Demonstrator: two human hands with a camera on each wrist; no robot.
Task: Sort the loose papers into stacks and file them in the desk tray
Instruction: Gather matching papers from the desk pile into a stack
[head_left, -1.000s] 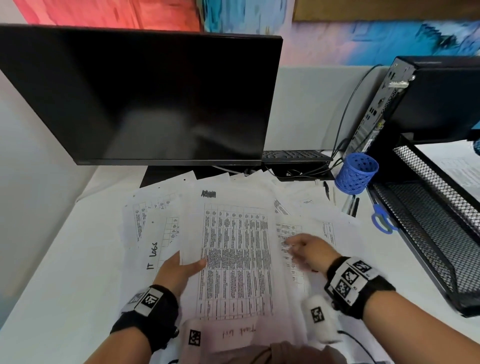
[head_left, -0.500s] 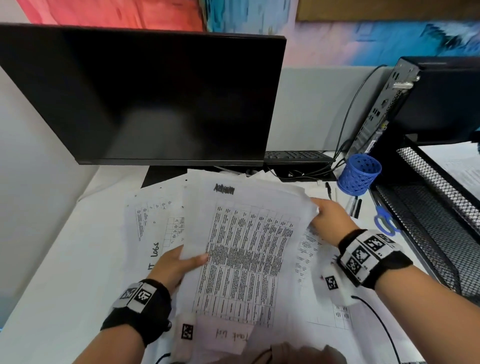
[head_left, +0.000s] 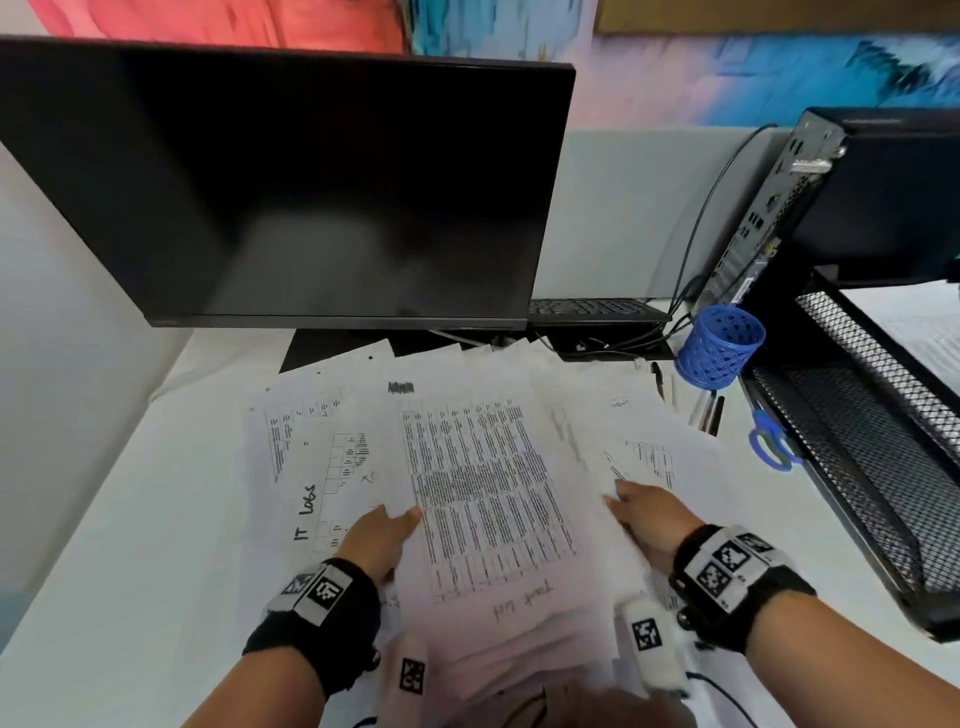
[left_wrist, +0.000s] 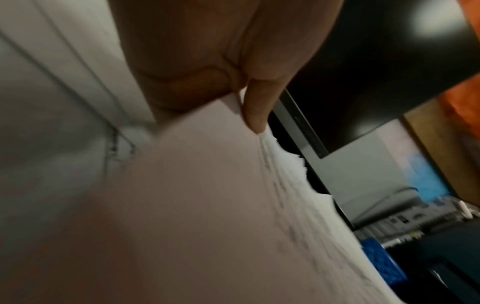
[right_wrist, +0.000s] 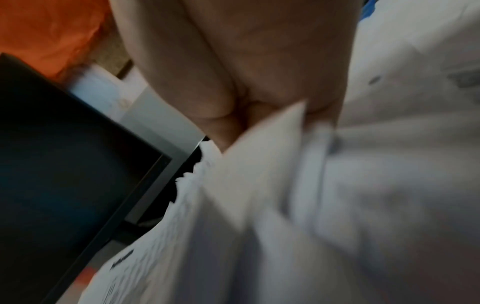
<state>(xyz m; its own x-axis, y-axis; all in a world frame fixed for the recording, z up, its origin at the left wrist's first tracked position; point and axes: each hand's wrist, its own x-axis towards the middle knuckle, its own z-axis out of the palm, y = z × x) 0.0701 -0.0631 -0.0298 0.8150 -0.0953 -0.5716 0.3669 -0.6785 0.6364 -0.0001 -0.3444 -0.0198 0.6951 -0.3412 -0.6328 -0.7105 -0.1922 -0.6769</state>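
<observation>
Holding a sheaf of papers (head_left: 483, 483) between both hands, the person keeps it over the middle of the white desk (head_left: 119, 519), just in front of the dark monitor (head_left: 291, 182). The left hand (head_left: 376, 540) pinches the sheaf's left edge, thumb on top of the printed face and fingers underneath; the left wrist view confirms the thumb (left_wrist: 255, 107) pressed against the paper edge. The right hand (head_left: 649, 512) grips the right edge with fingers tucked beneath the sheets; the right wrist view is blurred, yet shows paper held between thumb and fingers. The top sheet is white, printed with a dense table of small dark text in columns under a short bold heading at its far end. Its near end carries faint handwriting showing in reverse. Several sheets lie fanned below it, their far edges uneven. More loose papers (head_left: 311, 452) are spread on the desk to the left, one hand-marked "IT Logs", and others lie to the right under the right hand. The black mesh desk tray (head_left: 883, 467) stands at the right edge of the desk, well apart from the sheaf, with white paper lying on its upper tier. A blue mesh pen cup (head_left: 719, 345), some pens (head_left: 709, 410) and blue-handled scissors (head_left: 769, 441) lie between the papers and the tray.
</observation>
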